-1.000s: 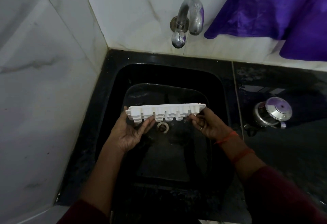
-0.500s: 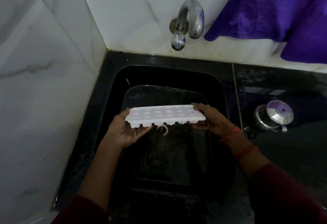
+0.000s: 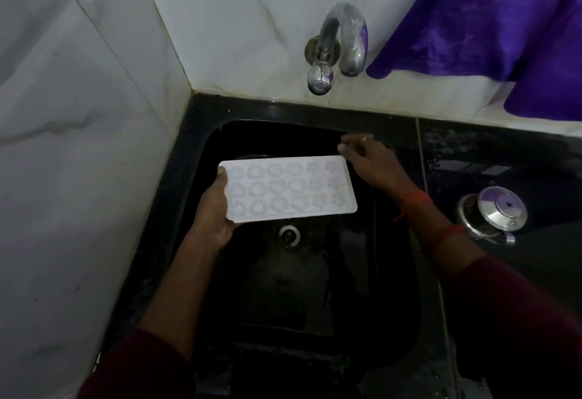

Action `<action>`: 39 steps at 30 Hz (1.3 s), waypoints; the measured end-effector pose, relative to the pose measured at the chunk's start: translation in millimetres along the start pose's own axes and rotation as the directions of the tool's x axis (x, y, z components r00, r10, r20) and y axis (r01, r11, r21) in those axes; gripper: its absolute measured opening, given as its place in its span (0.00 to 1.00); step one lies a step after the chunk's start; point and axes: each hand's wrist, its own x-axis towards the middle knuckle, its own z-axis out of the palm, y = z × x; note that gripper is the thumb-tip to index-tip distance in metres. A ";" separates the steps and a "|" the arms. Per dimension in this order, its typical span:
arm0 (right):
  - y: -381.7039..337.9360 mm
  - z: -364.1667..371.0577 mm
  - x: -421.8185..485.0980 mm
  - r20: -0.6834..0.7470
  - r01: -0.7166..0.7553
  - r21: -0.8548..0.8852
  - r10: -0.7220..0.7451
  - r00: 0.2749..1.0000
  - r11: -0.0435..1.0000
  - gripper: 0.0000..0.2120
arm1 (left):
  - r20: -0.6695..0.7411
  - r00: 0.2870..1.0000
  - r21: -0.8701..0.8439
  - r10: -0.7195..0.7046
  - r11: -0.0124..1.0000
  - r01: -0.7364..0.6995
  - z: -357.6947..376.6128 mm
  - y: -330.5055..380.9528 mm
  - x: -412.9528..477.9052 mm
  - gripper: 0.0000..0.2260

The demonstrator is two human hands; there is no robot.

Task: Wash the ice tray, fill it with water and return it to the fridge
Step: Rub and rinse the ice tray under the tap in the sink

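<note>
White plastic ice tray [image 3: 288,189], cavities up, is held level over the black sink [image 3: 315,288], above the drain. Left hand [image 3: 214,209] grips its left end, thumb on the rim. Right hand [image 3: 367,159] is off the tray by its far-right corner, fingers loose & blurred, holding nothing. Chrome tap [image 3: 343,39] is on the back wall; lidded steel pot [image 3: 494,214] stands on the black surface [image 3: 504,159], right of the sink.

place: home kitchen | signs: black sink [image 3: 201,178] – wall tap [image 3: 343,43] – marble tiles [image 3: 78,115] – steel pot [image 3: 494,214]
</note>
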 end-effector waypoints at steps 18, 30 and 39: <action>-87.4 -21.6 78.0 0.259 -0.271 0.694 0.120 0.959 0.667 0.17 | -0.026 0.997 -0.022 0.068 0.997 -0.068 15.7 19.5 14.2 0.23; -87.7 -19.0 84.2 0.219 -0.248 0.712 0.129 0.967 0.657 0.22 | -0.051 0.992 -0.058 0.111 0.992 -0.114 16.5 28.9 25.9 0.23; -89.9 -18.3 83.2 0.093 -0.135 0.593 0.100 0.991 0.794 0.28 | -0.050 0.992 -0.044 0.117 0.992 -0.120 16.6 29.7 26.7 0.22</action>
